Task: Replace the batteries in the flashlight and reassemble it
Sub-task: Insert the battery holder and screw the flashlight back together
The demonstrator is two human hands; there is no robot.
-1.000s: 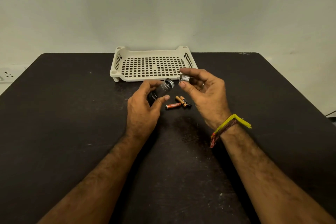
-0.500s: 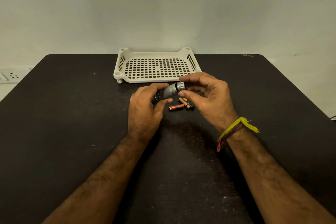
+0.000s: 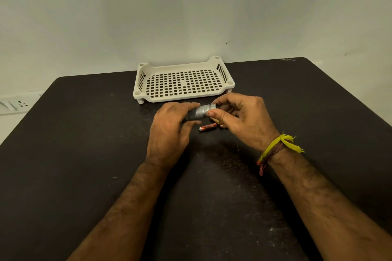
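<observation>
A small silver flashlight (image 3: 197,113) with a knurled body lies level just above the black table (image 3: 84,154). My left hand (image 3: 169,131) grips its left half, fingers curled over the top and thumb underneath. My right hand (image 3: 241,119) pinches the end cap (image 3: 212,106) at the flashlight's right end between fingertips and thumb; the cap sits against the body. An orange battery (image 3: 207,127) lies on the table just below the flashlight. Another battery (image 3: 214,120) shows only partly under my right thumb.
A cream perforated plastic tray (image 3: 182,85) stands with nothing in it behind the hands, near the table's back edge. A white socket strip (image 3: 14,105) sits off the table at the far left. A yellow thread band circles my right wrist (image 3: 275,148).
One second ago the cap was held apart from the flashlight body. My right hand has brought it onto the body's right end, and both hands stay closed around the joined flashlight.
</observation>
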